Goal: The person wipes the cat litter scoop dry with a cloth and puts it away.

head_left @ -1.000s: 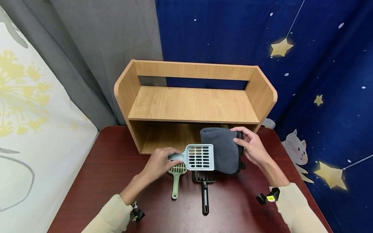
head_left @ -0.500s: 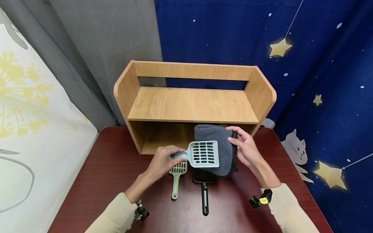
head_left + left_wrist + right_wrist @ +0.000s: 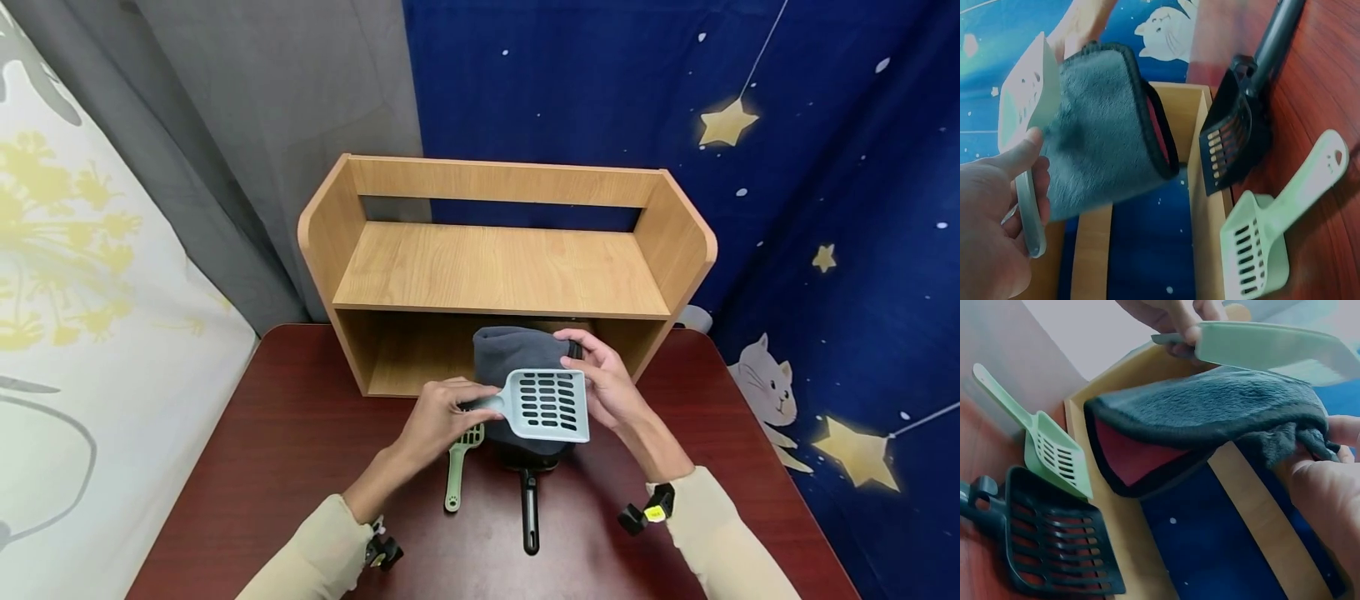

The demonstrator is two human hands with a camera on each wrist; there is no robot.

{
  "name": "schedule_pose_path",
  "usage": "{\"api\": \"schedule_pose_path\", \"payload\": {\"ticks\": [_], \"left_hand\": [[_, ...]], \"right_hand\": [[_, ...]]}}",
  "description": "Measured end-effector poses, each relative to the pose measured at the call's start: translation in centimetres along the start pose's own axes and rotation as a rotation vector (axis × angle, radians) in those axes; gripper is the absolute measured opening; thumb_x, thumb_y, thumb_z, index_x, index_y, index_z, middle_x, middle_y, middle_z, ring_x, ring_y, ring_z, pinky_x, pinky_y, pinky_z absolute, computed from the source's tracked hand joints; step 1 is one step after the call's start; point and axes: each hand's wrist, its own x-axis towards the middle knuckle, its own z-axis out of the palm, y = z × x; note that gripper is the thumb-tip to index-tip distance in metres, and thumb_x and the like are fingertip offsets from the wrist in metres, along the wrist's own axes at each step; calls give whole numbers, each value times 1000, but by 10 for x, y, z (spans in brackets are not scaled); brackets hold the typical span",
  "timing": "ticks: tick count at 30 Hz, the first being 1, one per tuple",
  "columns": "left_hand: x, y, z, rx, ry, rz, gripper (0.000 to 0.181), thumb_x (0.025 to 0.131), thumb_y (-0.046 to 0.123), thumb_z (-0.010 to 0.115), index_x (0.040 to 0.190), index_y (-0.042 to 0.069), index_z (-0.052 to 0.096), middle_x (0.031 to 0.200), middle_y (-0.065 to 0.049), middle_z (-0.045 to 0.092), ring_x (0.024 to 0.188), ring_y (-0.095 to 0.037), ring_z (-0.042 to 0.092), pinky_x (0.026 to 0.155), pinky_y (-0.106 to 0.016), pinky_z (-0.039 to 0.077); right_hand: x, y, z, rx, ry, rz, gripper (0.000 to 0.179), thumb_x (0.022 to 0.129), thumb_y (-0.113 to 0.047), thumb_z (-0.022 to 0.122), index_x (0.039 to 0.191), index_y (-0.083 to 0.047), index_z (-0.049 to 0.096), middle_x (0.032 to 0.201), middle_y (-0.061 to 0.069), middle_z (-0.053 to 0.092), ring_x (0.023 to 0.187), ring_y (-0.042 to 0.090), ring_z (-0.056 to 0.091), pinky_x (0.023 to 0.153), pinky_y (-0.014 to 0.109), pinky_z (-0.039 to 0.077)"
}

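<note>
My left hand (image 3: 442, 421) grips a light blue slotted litter scoop (image 3: 547, 406) by its handle, the head pointing right. In the head view the scoop overlaps a folded dark grey cloth (image 3: 510, 350) behind it. My right hand (image 3: 603, 383) pinches that cloth at its right edge. The cloth has black trim, and its red inner side (image 3: 1138, 453) shows at the fold in the right wrist view. Below, on the table, lie a green litter scoop (image 3: 455, 479) and a black litter scoop (image 3: 530, 508). The black scoop's head is mostly hidden by the cloth in the head view.
A two-tier wooden shelf (image 3: 495, 267) stands at the back of the dark red table (image 3: 315, 450), close behind both hands. Grey and blue star-patterned curtains (image 3: 540, 83) hang behind it. A white patterned cloth (image 3: 90, 350) hangs on the left.
My left hand has moved right with the blue scoop, and my right hand has moved left with the grey cloth. The scoop now covers more of the cloth in the head view.
</note>
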Motion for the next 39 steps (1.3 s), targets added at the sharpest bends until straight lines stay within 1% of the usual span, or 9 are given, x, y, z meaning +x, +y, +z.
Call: {"api": "schedule_pose_path", "payload": {"ticks": [3, 5, 12, 15, 19, 26, 32, 36, 39], "left_hand": [[-3, -4, -5, 15, -2, 6, 33, 75, 3, 93, 106, 0, 83, 95, -10, 81, 85, -21, 77, 75, -28, 61], [-6, -8, -10, 30, -2, 1, 33, 75, 3, 93, 106, -1, 83, 96, -10, 82, 85, -21, 78, 76, -28, 61], [-14, -18, -22, 75, 11, -29, 34, 73, 2, 94, 105, -3, 82, 95, -11, 81, 87, -23, 78, 77, -30, 62], [-13, -16, -21, 60, 2, -33, 33, 75, 4, 94, 106, -2, 83, 96, -11, 81, 87, -22, 78, 78, -29, 62], [-9, -9, -13, 38, -1, -16, 32, 75, 5, 93, 106, 0, 83, 95, -9, 82, 86, -20, 78, 78, -28, 61], [-2, 2, 0, 13, -1, 1, 32, 75, 6, 94, 106, 1, 83, 95, -9, 81, 86, -19, 77, 76, -26, 61], [-3, -2, -2, 36, 0, 13, 32, 75, 7, 94, 105, 2, 84, 96, -9, 82, 86, -19, 78, 77, -28, 61], [-5, -6, -8, 46, -1, 11, 33, 75, 5, 94, 106, 0, 83, 96, -10, 82, 86, -21, 78, 78, -30, 62], [-7, -9, -14, 66, 4, -1, 34, 74, 5, 94, 106, -1, 83, 96, -11, 82, 86, -23, 78, 77, -32, 62]], "right_hand": [[-5, -8, -5, 25, -19, -15, 36, 105, 11, 50, 130, -10, 64, 126, 9, 63, 114, 18, 68, 90, 30, 59], [-10, -14, -9, 33, -27, -28, 36, 105, 12, 48, 131, -9, 63, 129, 10, 62, 116, 19, 68, 90, 32, 60], [-19, -27, -14, 28, -24, -91, 37, 106, 13, 47, 133, -6, 62, 125, 10, 62, 112, 20, 67, 86, 31, 60], [-16, -24, -10, 19, 1, -87, 36, 105, 12, 48, 132, -7, 64, 125, 9, 64, 112, 19, 68, 87, 31, 60], [-8, -11, -2, 5, 28, -52, 35, 105, 11, 51, 129, -10, 66, 126, 8, 65, 113, 17, 68, 88, 30, 60], [2, 7, 10, -35, 26, -4, 34, 104, 5, 55, 128, -15, 66, 113, 3, 66, 97, 13, 69, 78, 25, 59], [-2, 3, 6, -19, 15, -6, 34, 104, 8, 54, 129, -13, 65, 116, 5, 65, 101, 14, 68, 79, 25, 59], [-9, -6, 0, 6, 16, -26, 36, 104, 12, 52, 129, -10, 65, 125, 8, 64, 111, 16, 68, 86, 28, 60], [-15, -14, -4, 9, 15, -40, 36, 104, 13, 51, 130, -9, 64, 126, 9, 64, 111, 18, 69, 84, 29, 61]]}}
